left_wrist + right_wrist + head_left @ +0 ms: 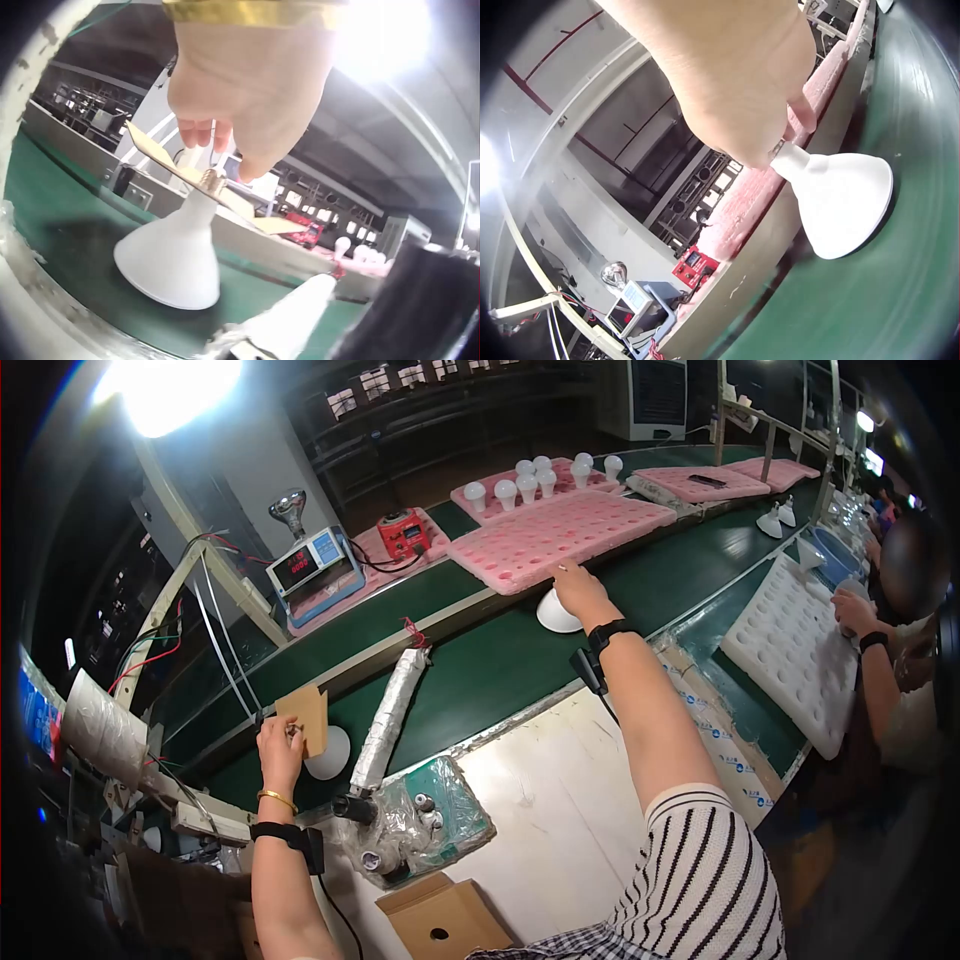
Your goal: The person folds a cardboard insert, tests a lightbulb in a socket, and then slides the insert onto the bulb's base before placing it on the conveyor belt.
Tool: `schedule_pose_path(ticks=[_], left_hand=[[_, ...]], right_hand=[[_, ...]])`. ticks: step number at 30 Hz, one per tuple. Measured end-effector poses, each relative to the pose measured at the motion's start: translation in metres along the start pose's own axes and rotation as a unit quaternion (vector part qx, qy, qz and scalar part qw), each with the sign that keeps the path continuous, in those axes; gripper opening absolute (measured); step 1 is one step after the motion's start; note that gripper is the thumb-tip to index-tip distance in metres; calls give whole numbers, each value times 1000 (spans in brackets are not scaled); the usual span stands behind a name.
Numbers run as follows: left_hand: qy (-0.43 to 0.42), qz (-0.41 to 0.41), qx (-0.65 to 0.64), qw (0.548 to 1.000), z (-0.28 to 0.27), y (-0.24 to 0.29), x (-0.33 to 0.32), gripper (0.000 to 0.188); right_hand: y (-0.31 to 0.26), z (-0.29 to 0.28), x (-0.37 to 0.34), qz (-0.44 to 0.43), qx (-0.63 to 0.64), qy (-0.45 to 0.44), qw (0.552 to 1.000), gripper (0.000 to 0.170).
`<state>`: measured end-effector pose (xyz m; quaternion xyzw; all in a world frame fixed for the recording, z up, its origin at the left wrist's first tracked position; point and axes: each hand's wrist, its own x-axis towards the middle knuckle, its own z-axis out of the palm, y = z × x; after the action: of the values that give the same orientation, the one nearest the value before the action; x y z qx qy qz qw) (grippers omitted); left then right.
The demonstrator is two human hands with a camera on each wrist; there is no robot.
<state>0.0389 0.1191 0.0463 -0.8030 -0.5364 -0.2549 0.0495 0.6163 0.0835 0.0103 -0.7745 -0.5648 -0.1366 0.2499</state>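
Observation:
My right hand (pixel 582 595) pinches the screw base of a white cone-shaped reflector bulb (pixel 845 199), whose wide face points down at the green conveyor belt. Most of that base is hidden by the fingers. On the left, a second reflector bulb (pixel 176 259) rests face down on the belt, and a tan cardboard piece (pixel 313 722) sits tilted around its neck. The metal screw base (pixel 213 182) sticks up through the cardboard. My left hand (pixel 280 748) is right over this base, its fingers loosely bent, with a gap showing between fingertips and base in the left wrist view.
A foil-wrapped tube (pixel 392 715) stands between the hands. A punched cardboard box (pixel 445 920) lies nearby. Behind the belt are a meter (pixel 305 560), a red device (pixel 404 534) and pink foam trays (pixel 560 545) with round bulbs. Another person's hand (pixel 853 612) is above a white foam tray (pixel 790 650).

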Motion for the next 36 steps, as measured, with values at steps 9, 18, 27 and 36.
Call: schedule_pose_path(ticks=[9,18,27,36], left_hand=[[-98,-76,-484,866,-43,116,-83,22],[-156,-191,-765,594,-53,171,-180,46],[-161,-33,-484,860,-97,161,-215,47],[-17,49,-281,958,-101,151,-235,40]], right_hand=[[-96,-69,-85,-82,385,-30,919,19],[-227,-163,-217,-156,614,-273,724,66],[-273,-200,-222,-324,452,-359,749,95],[-265,-155,-215,-292,254,-233,892,84]])
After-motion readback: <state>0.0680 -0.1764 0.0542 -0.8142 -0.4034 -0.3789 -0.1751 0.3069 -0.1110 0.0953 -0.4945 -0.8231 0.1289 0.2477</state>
